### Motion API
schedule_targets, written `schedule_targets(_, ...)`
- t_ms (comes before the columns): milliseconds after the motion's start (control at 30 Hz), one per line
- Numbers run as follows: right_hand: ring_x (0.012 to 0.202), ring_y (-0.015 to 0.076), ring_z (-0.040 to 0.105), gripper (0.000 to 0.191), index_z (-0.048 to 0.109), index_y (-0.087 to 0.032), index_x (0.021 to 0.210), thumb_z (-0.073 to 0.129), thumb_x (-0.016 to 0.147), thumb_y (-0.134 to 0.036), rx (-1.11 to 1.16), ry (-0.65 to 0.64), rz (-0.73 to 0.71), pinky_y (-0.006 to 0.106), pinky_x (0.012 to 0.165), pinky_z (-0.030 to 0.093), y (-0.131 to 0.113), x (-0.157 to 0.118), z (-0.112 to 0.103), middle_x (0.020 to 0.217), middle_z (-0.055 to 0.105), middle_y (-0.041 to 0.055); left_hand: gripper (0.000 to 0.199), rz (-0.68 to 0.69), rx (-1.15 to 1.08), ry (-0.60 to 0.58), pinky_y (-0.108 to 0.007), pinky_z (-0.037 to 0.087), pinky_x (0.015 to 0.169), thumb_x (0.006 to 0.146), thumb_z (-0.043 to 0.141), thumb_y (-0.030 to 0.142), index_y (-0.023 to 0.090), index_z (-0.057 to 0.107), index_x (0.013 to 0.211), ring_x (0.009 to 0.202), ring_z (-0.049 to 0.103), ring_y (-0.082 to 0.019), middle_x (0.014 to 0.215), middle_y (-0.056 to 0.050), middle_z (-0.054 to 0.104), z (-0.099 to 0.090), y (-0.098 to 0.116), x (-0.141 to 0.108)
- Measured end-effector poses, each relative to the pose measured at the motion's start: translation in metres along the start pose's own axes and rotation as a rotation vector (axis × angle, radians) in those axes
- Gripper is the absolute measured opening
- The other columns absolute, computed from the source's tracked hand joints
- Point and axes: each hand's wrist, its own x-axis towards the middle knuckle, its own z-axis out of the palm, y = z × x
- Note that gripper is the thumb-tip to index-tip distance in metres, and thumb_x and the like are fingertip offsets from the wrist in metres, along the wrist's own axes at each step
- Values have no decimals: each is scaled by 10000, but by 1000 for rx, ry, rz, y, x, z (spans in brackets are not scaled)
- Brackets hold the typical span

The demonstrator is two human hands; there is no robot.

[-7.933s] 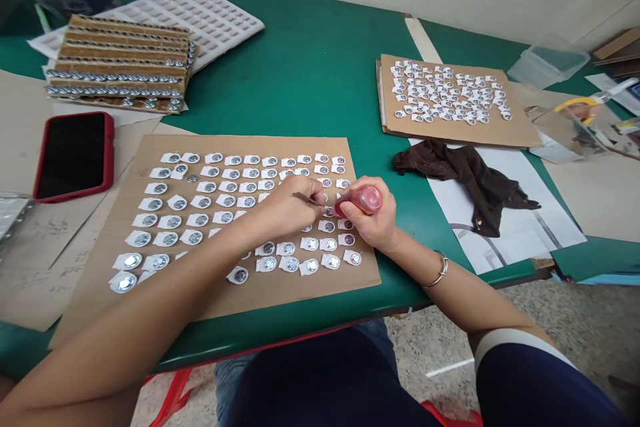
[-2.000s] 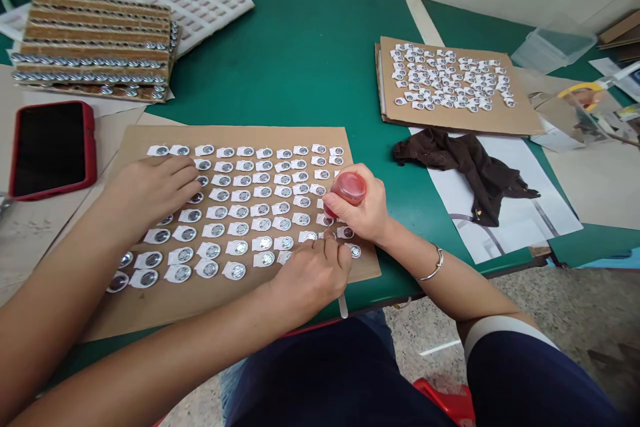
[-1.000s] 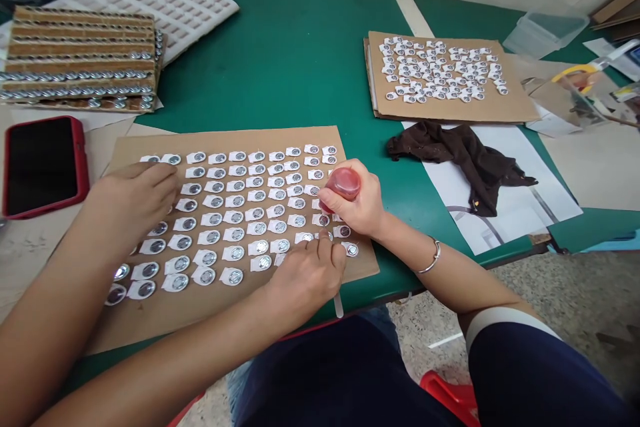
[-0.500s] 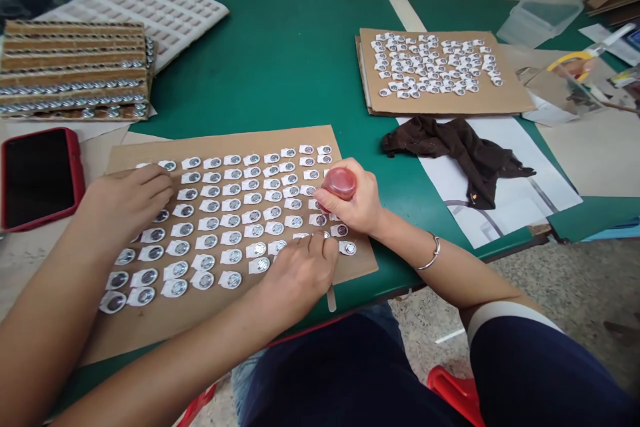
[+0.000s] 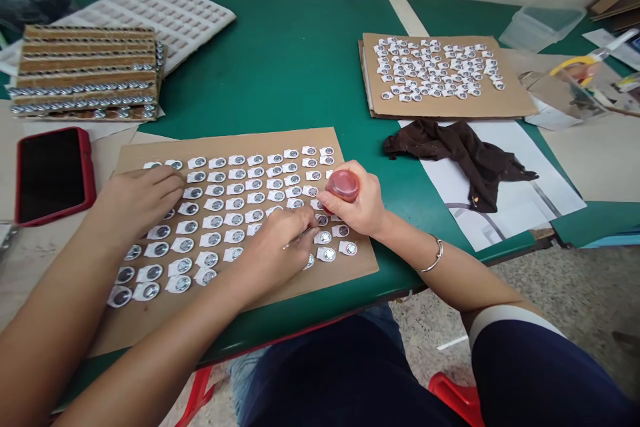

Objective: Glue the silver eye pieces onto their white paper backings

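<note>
My right hand (image 5: pixel 360 203), with a bangle at the wrist, is closed around a red translucent bottle (image 5: pixel 344 185), its rounded end up. Just left of it, my left hand (image 5: pixel 280 240) pinches a thin metal tool (image 5: pixel 300 237) whose kind I cannot make out. Both hands are above the right part of a cardboard sheet (image 5: pixel 280 290). On the sheet, rows of small round silver pieces (image 5: pixel 234 204) lie on white tabs. My left hand covers some of them. Another person's hand (image 5: pixel 145 197) rests at the sheet's left side, its fingertips hidden.
A second cardboard (image 5: pixel 500 103) with similar pieces lies at the back right, and a dark cloth (image 5: pixel 470 153) on white paper before it. A red-cased phone (image 5: pixel 53 173), stacked corrugated strips (image 5: pixel 90 60) and a white sheet (image 5: pixel 200 20) are left. Scissors (image 5: pixel 575 63) lie far right.
My left hand has moved left and away from me, uncovering pieces near the right edge; its tool now shows across the fingers. My right hand keeps its place. The view has shifted slightly.
</note>
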Motion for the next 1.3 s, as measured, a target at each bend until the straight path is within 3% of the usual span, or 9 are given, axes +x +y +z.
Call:
schedule_targets(267,610,94,556,320,501,-207,863,714,691,-373,8,-24,-8,241,575,444,0,-2,0,708,612,-37,113,-47,-91,25,-228,370,589,814,509,180,170,541,706,612,501,-96,656,27,571,-4,0,4)
schedule_targets(500,626,116,555,320,515,-206,833,708,679,-410,2,-24,66,274,591,453,-5,0,-6,713,600,-23,112,-204,-112,-66,-247,364,538,783,542,280,186,568,726,599,509,-116,671,14,589,-10,-3,13)
schedule_targets(733,765,178,611,464,484,-224,1094,653,724,-448,163,153,224,345,671,509,-5,-5,-31,861,615,34,121,-293,-174,-166,-256,353,497,742,554,306,190,586,748,562,496,-125,654,-7,588,-20,-5,28)
schedule_targets(833,719,173,615,433,509,-214,1073,668,716,-400,224,150,250,346,655,514,-3,-19,-32,824,628,32,140,-300,-222,-180,-263,380,537,738,568,325,187,590,745,603,525,-135,683,-17,604,-21,-10,29)
schedule_targets(1000,734,162,600,217,587,-193,830,708,667,-271,131,136,114,333,672,489,-9,-35,-31,795,623,27,163,-311,-237,-165,-263,380,564,736,593,354,192,594,755,637,535,-141,704,-16,616,-21,-18,28)
schedule_targets(1100,718,155,596,244,592,-191,850,720,651,-253,98,114,33,324,655,485,-10,-35,-31,795,626,27,167,-322,-260,-154,-249,347,523,734,600,350,186,590,760,582,490,-124,666,-11,595,-21,-18,27)
schedule_targets(1300,716,155,603,245,594,-196,849,720,657,-279,92,95,43,327,660,500,-5,-34,-27,797,633,31,160,-303,-306,-129,-242,329,494,729,605,328,170,588,747,551,468,-118,636,-15,575,-18,-17,26)
